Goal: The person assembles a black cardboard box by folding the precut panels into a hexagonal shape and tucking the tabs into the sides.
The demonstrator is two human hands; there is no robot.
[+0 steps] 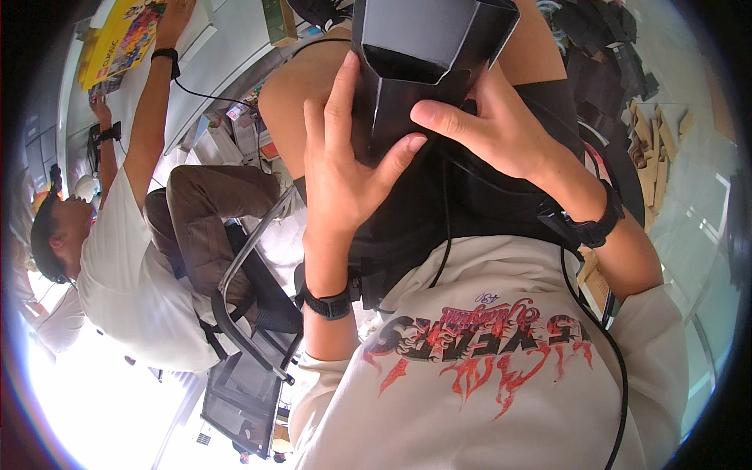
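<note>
Pale floor tiles show at the right rim, with scattered wooden blocks [654,153] lying on them and dark flat pieces [599,35] piled above.

Head view: the person's lap fills the middle, cream printed shirt [486,376] at the bottom. A black folded box [427,47] rests on the lap near the top edge. Left hand [345,172] lies flat against the box's lower face, fingers spread and straight, thumb out to the right. Right hand [489,125] presses the box's right side, fingers curled over its edge, thumb tip meeting the left thumb. Black bands on both wrists; a black cable [446,227] runs between the forearms.

At left, a co-worker in a white shirt sits in a grey mesh chair [251,313], one hand on a yellow box [117,39].
</note>
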